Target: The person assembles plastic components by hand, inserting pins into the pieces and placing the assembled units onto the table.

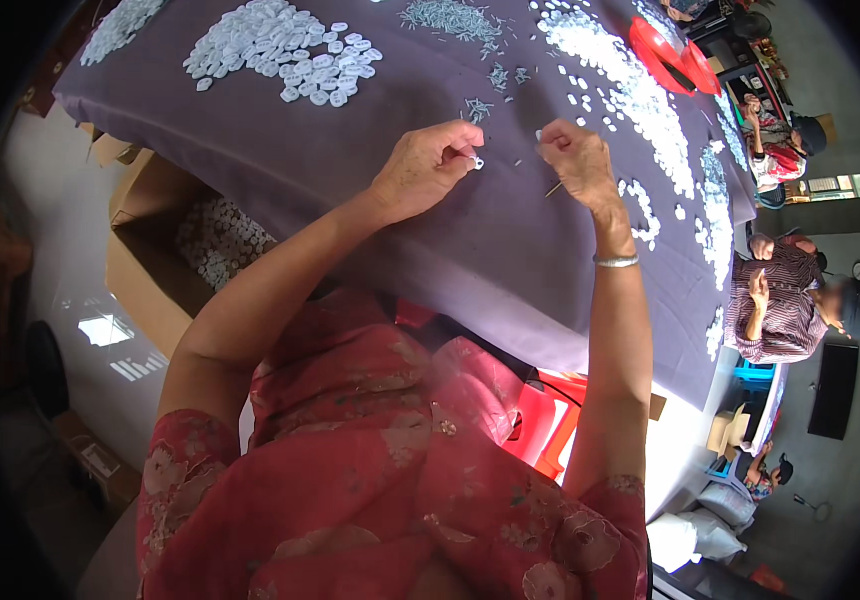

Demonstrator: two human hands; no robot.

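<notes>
My left hand [428,168] is closed in a pinch over the purple tablecloth [430,255]. A small white plastic piece with a ring-like end [478,162] pokes out between its thumb and forefinger. My right hand [580,165], a short way to the right, has its fingers pressed together. From under its palm sticks a thin brownish rod [553,189]; the rest of the rod is hidden. Something small and pale shows at those fingertips, too small to name. Between the hands lies one tiny grey pin [518,162]. Beyond them is a small cluster of similar pins [477,108].
White plastic tags [280,45] are heaped at the far left, with grey pins [450,22] at the far middle. Small white pieces [640,95] spread along the right, near a red basin [662,60]. A cardboard box [145,245] of white parts stands below left. Other people sit at right.
</notes>
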